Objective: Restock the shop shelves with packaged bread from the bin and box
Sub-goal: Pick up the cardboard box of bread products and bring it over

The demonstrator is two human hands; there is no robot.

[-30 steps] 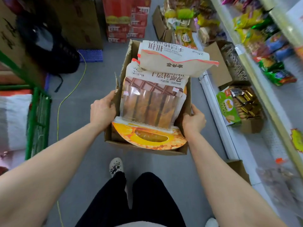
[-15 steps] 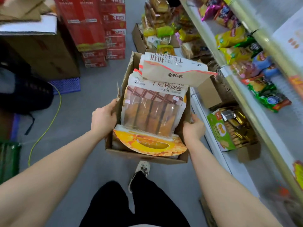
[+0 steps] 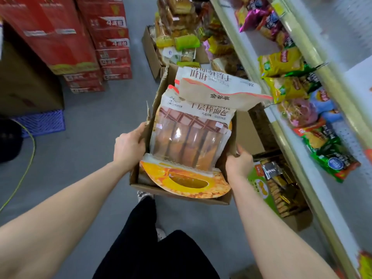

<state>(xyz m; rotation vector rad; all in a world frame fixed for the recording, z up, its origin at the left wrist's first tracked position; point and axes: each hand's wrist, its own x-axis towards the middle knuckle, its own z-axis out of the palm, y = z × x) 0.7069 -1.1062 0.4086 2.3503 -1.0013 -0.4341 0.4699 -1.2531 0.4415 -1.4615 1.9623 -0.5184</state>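
- Restocking looks barely begun for this load: the cardboard box [image 3: 179, 198] is held up off the floor, full, and none of its packs has gone onto the shelves [image 3: 289, 150] beyond the right fingertips
- The left hand [image 3: 128, 146] grips the box's left wall, fingers curled over the torn edge; the right hand [image 3: 238, 164] holds the right wall, its fingers mostly hidden against the card
- Between the two sets of fingers lies a window pack of chocolate bread sticks [image 3: 189, 141], headed 千层棒面包, with smaller print below too fine to read
- Ahead of the fingers a beige pack [image 3: 217, 91] rests on top, reading 全谷亭 as far as I can tell, with 扭扭 upside down
- Nearer than the fingers, an orange pack [image 3: 187, 182] overhangs the front wall; no writing legible
- Left of the left fingers, stacked red cartons [image 3: 112, 37] show a "4" label
- Left to do, in my judgement: set the box down and shelve each pack
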